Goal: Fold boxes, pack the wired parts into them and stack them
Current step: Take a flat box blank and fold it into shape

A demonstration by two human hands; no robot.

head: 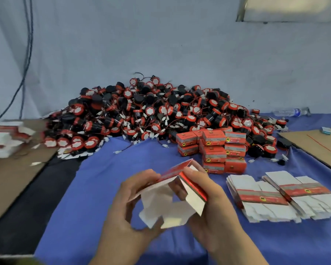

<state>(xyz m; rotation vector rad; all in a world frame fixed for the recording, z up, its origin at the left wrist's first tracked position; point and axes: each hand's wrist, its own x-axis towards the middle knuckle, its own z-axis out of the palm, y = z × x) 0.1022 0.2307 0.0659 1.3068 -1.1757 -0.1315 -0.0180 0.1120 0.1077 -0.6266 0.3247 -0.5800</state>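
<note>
Cardboard box (172, 190), between both gripping hands

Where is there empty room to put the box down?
The blue cloth is bare left of the half-folded box, in front of the heap of parts. The right is crowded with finished boxes and flat boxes.

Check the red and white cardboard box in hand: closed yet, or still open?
Still open. The red and white cardboard box is only partly formed; its white flaps stick out untucked between left hand and right hand.
</note>
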